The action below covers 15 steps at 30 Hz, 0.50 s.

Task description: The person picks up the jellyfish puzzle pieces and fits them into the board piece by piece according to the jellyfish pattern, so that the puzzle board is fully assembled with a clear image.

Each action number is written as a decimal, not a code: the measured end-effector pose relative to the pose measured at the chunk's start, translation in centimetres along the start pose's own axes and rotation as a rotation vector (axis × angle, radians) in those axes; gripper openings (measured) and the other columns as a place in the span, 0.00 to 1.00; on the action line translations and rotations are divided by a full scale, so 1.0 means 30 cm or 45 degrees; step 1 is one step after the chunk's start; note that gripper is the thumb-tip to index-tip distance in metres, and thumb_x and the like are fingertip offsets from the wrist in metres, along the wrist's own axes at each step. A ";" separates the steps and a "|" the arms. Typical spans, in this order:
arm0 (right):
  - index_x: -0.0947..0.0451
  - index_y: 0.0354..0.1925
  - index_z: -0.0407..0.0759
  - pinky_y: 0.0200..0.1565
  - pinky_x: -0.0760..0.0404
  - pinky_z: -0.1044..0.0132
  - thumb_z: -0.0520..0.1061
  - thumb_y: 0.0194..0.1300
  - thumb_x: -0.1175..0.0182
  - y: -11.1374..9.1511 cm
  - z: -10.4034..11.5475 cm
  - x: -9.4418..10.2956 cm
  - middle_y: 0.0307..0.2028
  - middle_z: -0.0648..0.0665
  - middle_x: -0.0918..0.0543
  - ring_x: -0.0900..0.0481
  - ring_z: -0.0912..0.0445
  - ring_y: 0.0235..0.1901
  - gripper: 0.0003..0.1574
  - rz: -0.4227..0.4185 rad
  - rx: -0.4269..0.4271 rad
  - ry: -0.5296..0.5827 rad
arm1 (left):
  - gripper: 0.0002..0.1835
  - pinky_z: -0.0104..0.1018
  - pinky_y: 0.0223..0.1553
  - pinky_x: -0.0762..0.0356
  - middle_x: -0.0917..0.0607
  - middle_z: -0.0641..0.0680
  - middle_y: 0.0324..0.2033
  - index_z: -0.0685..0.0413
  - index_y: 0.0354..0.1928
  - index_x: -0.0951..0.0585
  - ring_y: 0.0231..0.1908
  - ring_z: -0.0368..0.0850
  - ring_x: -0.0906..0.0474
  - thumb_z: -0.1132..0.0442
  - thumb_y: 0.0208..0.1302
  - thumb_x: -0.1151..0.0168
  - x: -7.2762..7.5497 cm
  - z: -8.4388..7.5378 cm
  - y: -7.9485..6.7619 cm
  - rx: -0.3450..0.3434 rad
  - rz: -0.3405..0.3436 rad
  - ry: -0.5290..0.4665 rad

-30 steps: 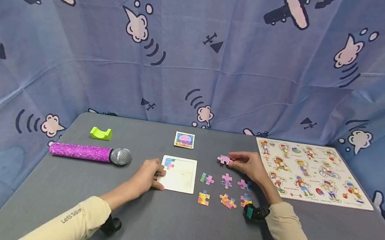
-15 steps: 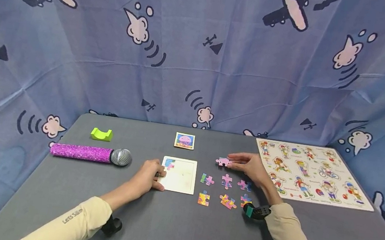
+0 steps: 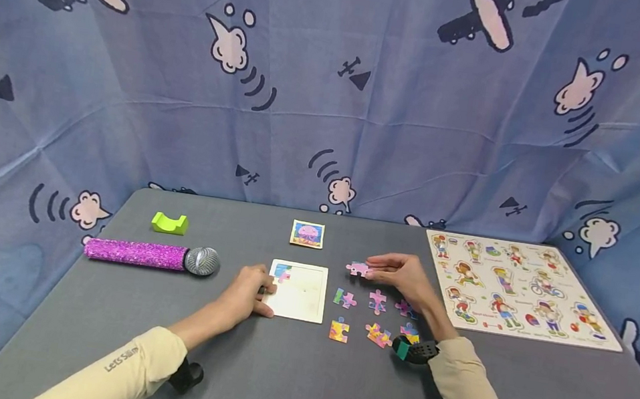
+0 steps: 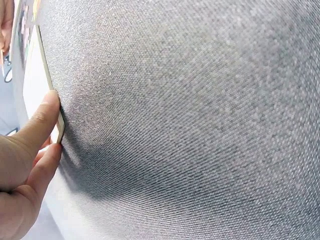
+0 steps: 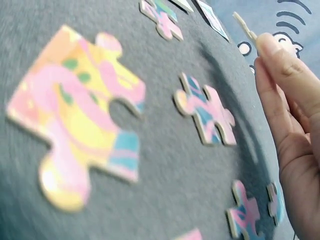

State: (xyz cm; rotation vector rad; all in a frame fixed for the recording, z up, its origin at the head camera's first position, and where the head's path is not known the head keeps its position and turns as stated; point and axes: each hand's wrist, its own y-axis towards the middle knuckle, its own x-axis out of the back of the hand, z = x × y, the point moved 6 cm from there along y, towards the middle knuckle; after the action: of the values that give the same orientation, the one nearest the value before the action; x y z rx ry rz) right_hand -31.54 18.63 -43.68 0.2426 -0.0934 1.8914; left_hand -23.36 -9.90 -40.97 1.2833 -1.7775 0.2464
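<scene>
the fingers of the right hand (image 3: 403, 280) were clamped on a pink piece (image 3: 356, 269), raised above the table (image 3: 271, 382) and to the right of the frame (image 3: 303, 298), while the left hand (image 3: 247, 291) pinched the frame's near left corner between thumb and finger. a corner piece (image 3: 283, 272) sat in the frame's far left, and six loose pieces (image 3: 377, 301) lay in two rows just right of it. farther out were a card (image 3: 307, 233) behind the frame, a microphone (image 3: 137, 253) and green block (image 3: 169, 223) to the left, and a board (image 3: 487, 287) to the right.
</scene>
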 end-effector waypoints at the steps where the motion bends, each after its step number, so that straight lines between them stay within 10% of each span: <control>1: 0.24 0.48 0.20 0.40 0.19 0.68 0.28 0.52 0.33 0.003 -0.001 -0.004 0.45 0.27 0.19 0.15 0.61 0.36 0.24 -0.005 0.000 -0.011 | 0.18 0.29 0.24 0.34 0.29 0.50 0.21 0.63 0.21 0.20 0.23 0.37 0.40 0.66 0.28 0.18 0.001 -0.005 0.001 0.013 0.004 0.006; 15: 0.22 0.47 0.23 0.40 0.19 0.67 0.30 0.49 0.30 0.026 0.008 -0.098 0.44 0.30 0.17 0.15 0.59 0.36 0.25 0.018 -0.002 0.015 | 0.19 0.27 0.23 0.37 0.32 0.51 0.19 0.64 0.18 0.23 0.22 0.36 0.43 0.68 0.27 0.19 -0.005 -0.007 0.007 0.025 0.023 0.055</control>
State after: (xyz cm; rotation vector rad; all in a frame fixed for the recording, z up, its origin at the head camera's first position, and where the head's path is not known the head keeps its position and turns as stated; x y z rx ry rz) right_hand -31.33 15.62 -44.04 0.2302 -0.0889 1.9064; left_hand -23.40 -9.59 -40.91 1.2665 -1.7546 0.3003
